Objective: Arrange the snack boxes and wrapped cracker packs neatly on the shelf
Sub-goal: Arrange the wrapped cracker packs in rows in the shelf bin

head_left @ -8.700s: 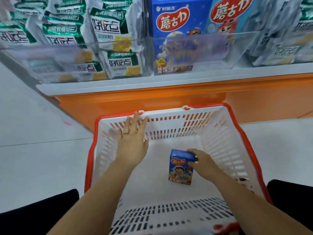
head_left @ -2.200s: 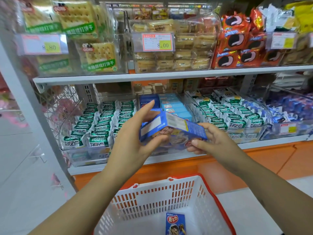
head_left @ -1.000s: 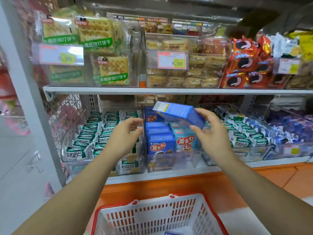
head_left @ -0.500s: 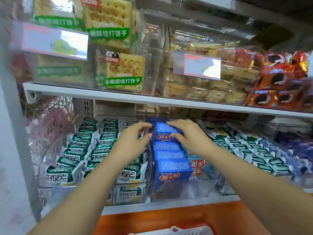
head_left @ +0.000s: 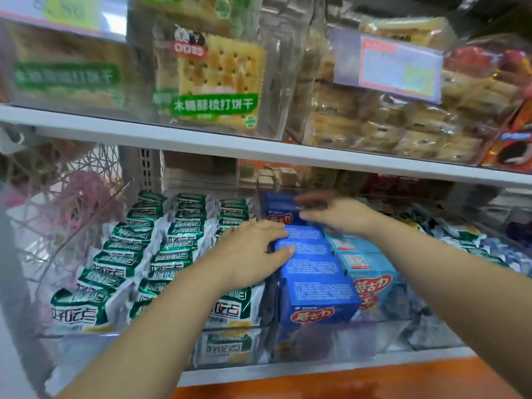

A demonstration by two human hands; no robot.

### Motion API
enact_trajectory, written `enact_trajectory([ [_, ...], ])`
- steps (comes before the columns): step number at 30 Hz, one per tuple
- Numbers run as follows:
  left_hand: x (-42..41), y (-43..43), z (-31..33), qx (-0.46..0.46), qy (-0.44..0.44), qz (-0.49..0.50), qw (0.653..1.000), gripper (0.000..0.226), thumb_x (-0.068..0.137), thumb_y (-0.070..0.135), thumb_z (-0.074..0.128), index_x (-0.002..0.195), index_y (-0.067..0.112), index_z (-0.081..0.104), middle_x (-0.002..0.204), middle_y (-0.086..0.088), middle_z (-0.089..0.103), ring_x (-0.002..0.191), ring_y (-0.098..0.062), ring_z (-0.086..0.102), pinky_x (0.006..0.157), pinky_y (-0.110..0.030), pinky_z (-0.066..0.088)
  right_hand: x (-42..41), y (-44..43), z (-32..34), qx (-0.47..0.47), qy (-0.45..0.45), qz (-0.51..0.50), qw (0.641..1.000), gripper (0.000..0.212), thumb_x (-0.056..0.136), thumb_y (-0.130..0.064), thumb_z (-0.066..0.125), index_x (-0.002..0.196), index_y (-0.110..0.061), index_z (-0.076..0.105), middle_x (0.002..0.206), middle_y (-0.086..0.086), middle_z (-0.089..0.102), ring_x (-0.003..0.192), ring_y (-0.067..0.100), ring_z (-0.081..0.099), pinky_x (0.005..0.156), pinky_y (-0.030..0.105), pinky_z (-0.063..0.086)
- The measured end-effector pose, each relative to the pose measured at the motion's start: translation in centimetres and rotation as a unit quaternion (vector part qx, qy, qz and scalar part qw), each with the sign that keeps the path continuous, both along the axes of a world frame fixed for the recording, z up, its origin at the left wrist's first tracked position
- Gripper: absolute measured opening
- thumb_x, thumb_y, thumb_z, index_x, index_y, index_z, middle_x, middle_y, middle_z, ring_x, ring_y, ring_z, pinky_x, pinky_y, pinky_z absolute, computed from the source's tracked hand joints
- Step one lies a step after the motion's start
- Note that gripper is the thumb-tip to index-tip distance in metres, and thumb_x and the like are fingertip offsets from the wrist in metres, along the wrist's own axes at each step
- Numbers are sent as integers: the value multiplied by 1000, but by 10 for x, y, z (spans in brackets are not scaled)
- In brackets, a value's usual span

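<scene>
**Lower shelf, both hands at the blue box row**

- Dark blue snack boxes (head_left: 313,272) stand in one file, front to back, inside a clear bin (head_left: 331,344) on the lower shelf (head_left: 288,372). The front box shows a red logo.
- Rearmost box (head_left: 277,208) sits higher than the rest of the file, logo facing forward.
- Left hand (head_left: 253,251): fingers out nearly straight, lying across the left top edge of the middle boxes, thumb on a box top. Nothing gripped.
- Right hand (head_left: 336,213): reaches farther back, fingertips at the rearmost box. It is motion-blurred, so I cannot tell whether it pinches the box or only touches it.
- The hands are apart, left nearer the front, right behind.
- Light blue boxes (head_left: 371,272) stand in a second file, touching the dark row on its right.
- Green-and-white wrapped cracker packs (head_left: 161,249) lie in three overlapping rows in the bin to the left.
- Upper shelf (head_left: 259,148): a soda cracker pack (head_left: 218,79) and a blurred price tag (head_left: 388,67).
</scene>
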State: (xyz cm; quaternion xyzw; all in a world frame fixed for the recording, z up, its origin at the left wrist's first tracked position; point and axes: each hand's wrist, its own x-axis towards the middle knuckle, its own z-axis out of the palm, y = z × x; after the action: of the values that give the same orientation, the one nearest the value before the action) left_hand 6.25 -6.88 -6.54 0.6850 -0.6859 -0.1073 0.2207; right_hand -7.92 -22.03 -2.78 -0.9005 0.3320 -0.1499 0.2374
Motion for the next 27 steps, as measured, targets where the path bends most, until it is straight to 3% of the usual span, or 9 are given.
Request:
enact_trajectory([
  [2,1,-1,-2,-5,13,-1,1000,52,95,50,43,142,27,42,151,12,32,138,-11,29,115,-37,23,10,-10,-3,-52,28,-13,998,45,90,-20,63,133,-13,51,137,2,51,121,12,47,86,9,35],
  [4,2,-2,-4,-9,38,-5,999,52,95,48,45,141,25,44,150,12,33,136,-11,31,114,-34,24,19,-20,-11,-89,84,-28,992,53,86,-28,67,135,-17,49,143,2,45,129,17,43,102,21,33],
  [5,2,-3,-5,-10,49,-6,999,51,95,47,46,141,25,44,149,12,34,136,-11,32,114,-33,25,23,-22,-13,-97,98,-39,990,55,84,-31,69,135,-18,49,144,2,45,129,18,43,103,25,34],
  [10,4,-5,-8,-19,73,-7,997,50,93,46,50,138,25,47,147,13,37,134,-12,35,113,-35,27,29,-22,-12,-147,96,-47,983,51,79,-30,74,126,-21,57,132,1,53,117,17,50,84,20,35],
  [14,4,-4,-8,-21,68,-6,997,50,94,47,49,139,25,46,148,14,36,134,-10,34,113,-36,26,30,-20,-9,-148,129,-40,980,48,81,-33,72,125,-21,57,129,1,53,115,17,49,82,20,33],
  [16,3,-5,-8,-17,68,-4,998,50,94,48,48,139,26,46,148,15,35,135,-9,34,114,-38,26,27,-16,-5,-147,98,-42,983,45,83,-28,71,124,-18,56,127,2,54,115,18,50,83,21,34],
  [20,2,-5,-5,-3,49,0,999,51,95,49,45,141,27,44,150,16,32,135,-12,33,113,-40,26,4,8,-2,-113,-69,-33,991,42,83,-11,70,122,-9,52,116,6,58,105,19,56,78,19,36],
  [24,-2,-5,-3,12,-5,12,1000,51,98,47,39,143,24,40,152,8,32,136,-20,34,111,-44,28,-34,52,-12,-192,-151,-41,969,36,82,-6,69,115,-11,55,107,-3,55,101,13,50,78,13,32],
  [27,-7,1,-2,-5,-18,20,1000,49,97,46,38,141,23,43,147,3,43,131,-25,43,105,-46,36,-63,82,-14,-236,-207,-19,949,34,83,-5,67,112,-16,55,110,-7,54,105,17,51,86,13,35],
])
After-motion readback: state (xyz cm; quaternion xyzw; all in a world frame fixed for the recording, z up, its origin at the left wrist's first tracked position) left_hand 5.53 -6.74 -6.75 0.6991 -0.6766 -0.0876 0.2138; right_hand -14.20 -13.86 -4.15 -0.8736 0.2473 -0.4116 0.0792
